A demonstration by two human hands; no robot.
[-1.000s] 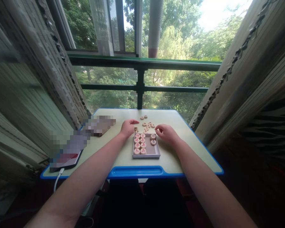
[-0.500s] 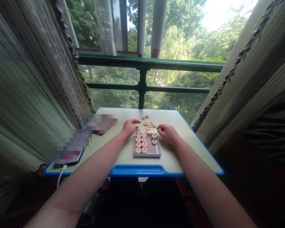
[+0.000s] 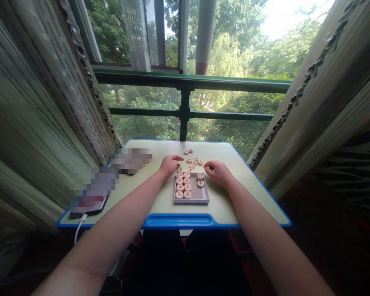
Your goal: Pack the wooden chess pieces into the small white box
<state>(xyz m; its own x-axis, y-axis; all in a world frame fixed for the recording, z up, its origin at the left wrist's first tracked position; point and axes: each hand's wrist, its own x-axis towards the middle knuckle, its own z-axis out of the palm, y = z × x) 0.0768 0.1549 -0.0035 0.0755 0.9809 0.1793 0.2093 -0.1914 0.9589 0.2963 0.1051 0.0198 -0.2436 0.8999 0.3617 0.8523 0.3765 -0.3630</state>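
Observation:
A shallow grey box (image 3: 198, 197) lies near the front of a small blue-edged table (image 3: 253, 193). Inside it round wooden game discs (image 3: 183, 184) with red marks lie in rows at the left, and two more discs sit at its upper right. Loose discs (image 3: 192, 159) are scattered just beyond the box. My left hand (image 3: 169, 164) rests at the box's far left corner, fingers curled over the loose discs. My right hand (image 3: 217, 171) hovers at the box's far right corner, its fingers curled in a pinch; what they hold, if anything, is hidden.
A phone (image 3: 89, 205) on a white cable (image 3: 79, 227) lies at the table's left front corner, with a blurred flat object (image 3: 131, 159) behind it. Curtains hang close on both sides. A green railing (image 3: 185, 84) and a window stand behind the table.
The view has shifted slightly to the left. Both hands have stayed at the box's far corners, with hardly any movement.

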